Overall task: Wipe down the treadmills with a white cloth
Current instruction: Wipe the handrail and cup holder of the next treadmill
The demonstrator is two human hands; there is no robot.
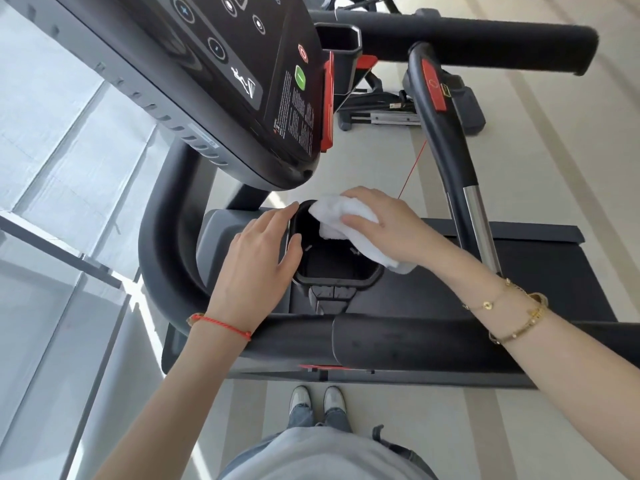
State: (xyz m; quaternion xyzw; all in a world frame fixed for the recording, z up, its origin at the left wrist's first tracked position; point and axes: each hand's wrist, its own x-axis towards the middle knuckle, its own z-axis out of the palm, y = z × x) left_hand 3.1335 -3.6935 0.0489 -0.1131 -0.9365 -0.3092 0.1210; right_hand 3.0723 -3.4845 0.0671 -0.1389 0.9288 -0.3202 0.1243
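A pale floor (540,427) carries the black treadmill (398,344) and the person's two sneakers (317,398)

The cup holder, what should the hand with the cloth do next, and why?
Probably push the white cloth down into the cup holder. The right hand holds it only at the top rim, the dark inside is uncovered, and the left hand rests on the holder's left edge.
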